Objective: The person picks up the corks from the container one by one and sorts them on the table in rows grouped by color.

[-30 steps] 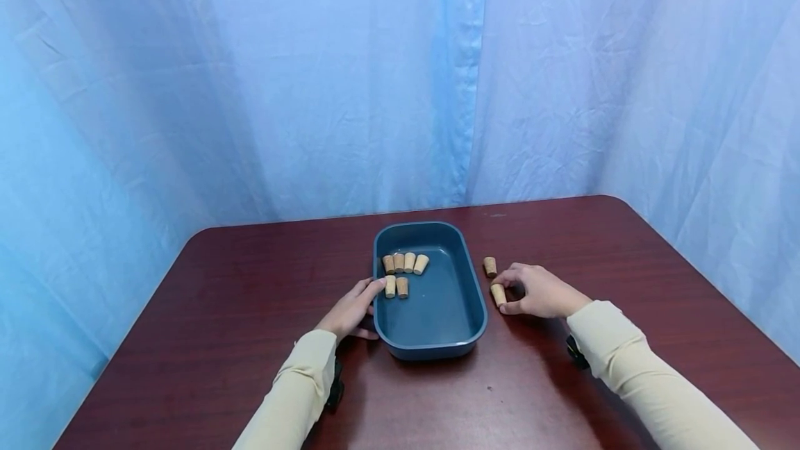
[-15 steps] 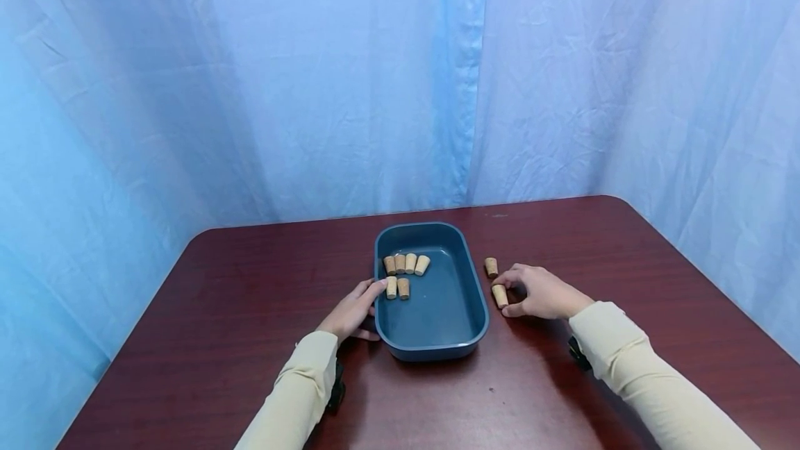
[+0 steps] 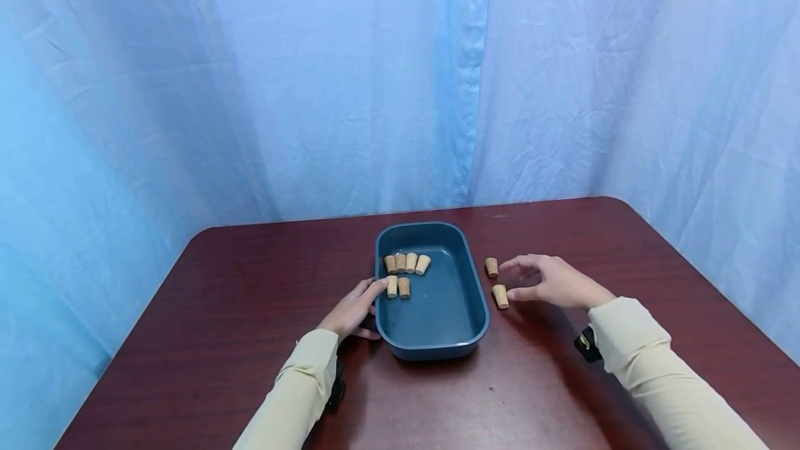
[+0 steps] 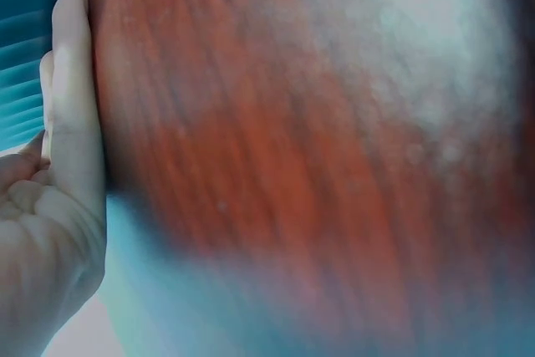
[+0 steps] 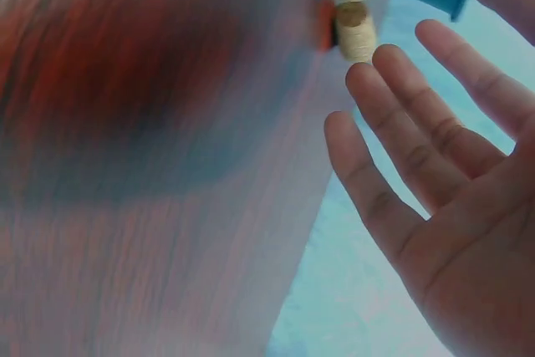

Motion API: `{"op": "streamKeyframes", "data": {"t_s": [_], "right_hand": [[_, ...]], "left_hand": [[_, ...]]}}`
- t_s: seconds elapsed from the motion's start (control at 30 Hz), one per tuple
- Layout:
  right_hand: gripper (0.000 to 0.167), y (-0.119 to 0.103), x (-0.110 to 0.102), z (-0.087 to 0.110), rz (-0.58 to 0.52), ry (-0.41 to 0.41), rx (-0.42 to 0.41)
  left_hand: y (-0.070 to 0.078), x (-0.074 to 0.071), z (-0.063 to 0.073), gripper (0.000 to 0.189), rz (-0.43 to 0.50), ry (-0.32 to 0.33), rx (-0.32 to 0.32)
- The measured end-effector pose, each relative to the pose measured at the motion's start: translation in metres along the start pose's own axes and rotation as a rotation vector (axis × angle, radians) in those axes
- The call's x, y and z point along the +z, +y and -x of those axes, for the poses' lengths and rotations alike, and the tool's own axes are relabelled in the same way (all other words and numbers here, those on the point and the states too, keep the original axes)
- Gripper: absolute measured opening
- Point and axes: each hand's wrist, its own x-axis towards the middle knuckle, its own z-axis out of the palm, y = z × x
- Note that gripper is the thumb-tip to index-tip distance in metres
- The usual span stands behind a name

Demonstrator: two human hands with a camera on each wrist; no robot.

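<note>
A dark blue rectangular tray (image 3: 431, 350) sits on the table in the head view. My left hand (image 3: 353, 310) holds its left side, the thumb over the rim and straight fingers (image 4: 73, 98) outside the wall. Inside lie several tapered corks, including a pale cork (image 3: 392, 287) by the thumb and a browner cork (image 3: 404, 289) beside it. To the tray's right, my right hand (image 3: 556, 282) is spread with nothing in it. Its thumb is close to a pale cork (image 3: 501, 296); its fingertips are near a brown cork (image 3: 492, 267). In the right wrist view the fingers are apart and relaxed.
The dark red wooden table (image 3: 262, 283) has rounded far corners. Light blue curtains (image 3: 350, 89) hang behind it and at both sides. At the far end of the tray's inside, a pale cork (image 3: 423, 265) ends a row of corks.
My right hand has let go of the pale cork and moved slightly back to the right and up, its fingers spreading. The cork stays on the table. The left hand and tray have hardly moved.
</note>
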Motion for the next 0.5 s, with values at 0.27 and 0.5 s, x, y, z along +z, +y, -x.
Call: {"op": "streamKeyframes", "data": {"t_s": [0.27,0.5], "right_hand": [[0.041,-0.014,-0.003,-0.005,-0.176,0.099,-0.040],[0.036,-0.032,-0.008,-0.013,-0.274,0.188,-0.021]], "left_hand": [[0.000,-0.001,0.001,0.075,0.002,0.002,-0.004],[0.000,0.000,0.001,0.077,0.006,-0.003,0.004]]}}
